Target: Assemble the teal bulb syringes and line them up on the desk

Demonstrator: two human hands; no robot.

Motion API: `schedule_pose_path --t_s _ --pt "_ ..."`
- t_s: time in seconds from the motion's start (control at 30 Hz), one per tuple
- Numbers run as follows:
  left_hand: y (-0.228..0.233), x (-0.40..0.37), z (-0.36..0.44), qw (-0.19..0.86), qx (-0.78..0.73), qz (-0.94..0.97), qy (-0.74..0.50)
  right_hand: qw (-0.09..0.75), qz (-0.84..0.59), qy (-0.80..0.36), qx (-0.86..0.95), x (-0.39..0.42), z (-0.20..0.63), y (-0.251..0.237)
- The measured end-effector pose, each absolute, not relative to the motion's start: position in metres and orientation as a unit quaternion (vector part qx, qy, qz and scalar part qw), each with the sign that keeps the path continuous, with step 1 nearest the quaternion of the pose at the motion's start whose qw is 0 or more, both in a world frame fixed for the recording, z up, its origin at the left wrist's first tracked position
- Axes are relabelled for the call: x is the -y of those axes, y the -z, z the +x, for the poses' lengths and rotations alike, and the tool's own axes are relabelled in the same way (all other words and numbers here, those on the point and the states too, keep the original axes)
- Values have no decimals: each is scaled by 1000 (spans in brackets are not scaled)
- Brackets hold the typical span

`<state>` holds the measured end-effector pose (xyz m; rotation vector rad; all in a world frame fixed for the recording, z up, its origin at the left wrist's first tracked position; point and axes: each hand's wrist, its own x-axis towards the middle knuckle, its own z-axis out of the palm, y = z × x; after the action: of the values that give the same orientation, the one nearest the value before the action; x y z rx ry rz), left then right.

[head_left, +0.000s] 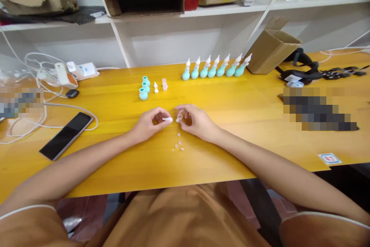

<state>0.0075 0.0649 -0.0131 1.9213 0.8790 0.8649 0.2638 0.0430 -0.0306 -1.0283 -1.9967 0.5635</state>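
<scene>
A dark phone [67, 135] lies on the yellow counter [245, 139] at far left. My left hand [150, 123] pinches a white nozzle [168, 119] in its fingers; my right hand [195, 121] pinches a small clear cap [179, 118]. Tiny pink rings [178, 145] lie just below. At right, a card [330, 158] bears red print too small to read.

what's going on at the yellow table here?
A person sits at the yellow table. The left hand pinches a small white tip; the right hand holds a small clear cap right beside it. A few tiny pink rings lie loose just below the hands. Farther back stand seven finished teal bulbs with white tips in a row, plus three bare teal bulbs.
</scene>
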Motion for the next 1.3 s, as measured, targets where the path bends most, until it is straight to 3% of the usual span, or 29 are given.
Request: schedule_pose_path --t_s 0.2,0.5,0.8,1.3 --pt "19 -69 9 487 -354 709 -367 394 -432 -336 739 -48 263 34" --pt "16 -65 8 485 -354 711 -365 419 -369 -413 720 -41 260 27" --pt "16 -65 7 470 -354 731 -346 438 -356 -367 739 -36 260 22" --pt "15 -64 7 460 -359 737 -342 467 -350 -388 713 -31 256 23"
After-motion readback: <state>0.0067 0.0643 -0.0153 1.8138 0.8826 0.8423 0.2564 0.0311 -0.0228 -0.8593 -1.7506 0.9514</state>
